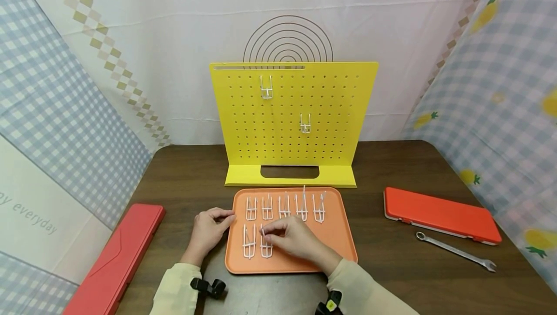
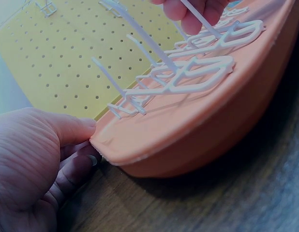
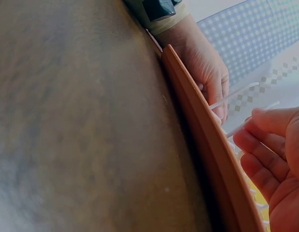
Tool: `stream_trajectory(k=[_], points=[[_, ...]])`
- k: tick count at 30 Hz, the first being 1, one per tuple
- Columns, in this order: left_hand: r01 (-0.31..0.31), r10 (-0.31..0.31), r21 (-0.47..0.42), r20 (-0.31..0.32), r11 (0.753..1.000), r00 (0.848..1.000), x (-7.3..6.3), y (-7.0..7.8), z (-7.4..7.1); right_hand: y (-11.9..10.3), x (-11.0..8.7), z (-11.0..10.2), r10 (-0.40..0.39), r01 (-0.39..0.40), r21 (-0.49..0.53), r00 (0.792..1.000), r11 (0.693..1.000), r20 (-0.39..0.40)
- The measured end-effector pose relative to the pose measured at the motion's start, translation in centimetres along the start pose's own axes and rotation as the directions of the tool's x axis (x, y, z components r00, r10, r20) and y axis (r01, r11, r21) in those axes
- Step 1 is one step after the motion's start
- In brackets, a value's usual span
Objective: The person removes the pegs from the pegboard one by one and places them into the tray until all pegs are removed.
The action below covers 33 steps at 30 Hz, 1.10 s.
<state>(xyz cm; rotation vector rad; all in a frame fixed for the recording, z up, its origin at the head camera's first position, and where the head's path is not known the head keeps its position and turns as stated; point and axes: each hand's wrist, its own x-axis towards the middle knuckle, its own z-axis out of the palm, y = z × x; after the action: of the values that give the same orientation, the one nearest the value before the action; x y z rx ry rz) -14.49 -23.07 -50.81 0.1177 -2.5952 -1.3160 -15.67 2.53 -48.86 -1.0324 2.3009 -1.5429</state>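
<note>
An orange tray (image 1: pixel 330 252) holds white wire pegboard hooks in two rows. At its left rim my left hand (image 1: pixel 206 232) pinches the edge, the thumb on top in the left wrist view. My right hand (image 1: pixel 292 238) reaches over the tray and pinches the prong of a front-row hook (image 1: pixel 267 253) between thumb and index finger. That hook still lies low over the tray; whether it touches is unclear. Left of it lies another front hook (image 1: pixel 249 251). Several more form the back row, including one at the right end (image 1: pixel 319 214).
Behind the tray stands a yellow pegboard (image 1: pixel 330 146) bearing an upper hook (image 1: pixel 267 93) and a lower hook (image 1: pixel 305 126). A red case (image 1: pixel 119 257) lies at left. On the right are an orange-red case (image 1: pixel 441 213) and a combination wrench (image 1: pixel 454 251).
</note>
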Motion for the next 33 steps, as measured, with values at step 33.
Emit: stream_trajectory(k=[33], points=[[-0.007, 0.007, -0.021, -0.005, 1.000, 1.000, 0.0, -0.1, 0.1, -4.5, 5.3, -19.3, -0.211, 0.045, -0.358, 0.872, 0.933, -0.442]])
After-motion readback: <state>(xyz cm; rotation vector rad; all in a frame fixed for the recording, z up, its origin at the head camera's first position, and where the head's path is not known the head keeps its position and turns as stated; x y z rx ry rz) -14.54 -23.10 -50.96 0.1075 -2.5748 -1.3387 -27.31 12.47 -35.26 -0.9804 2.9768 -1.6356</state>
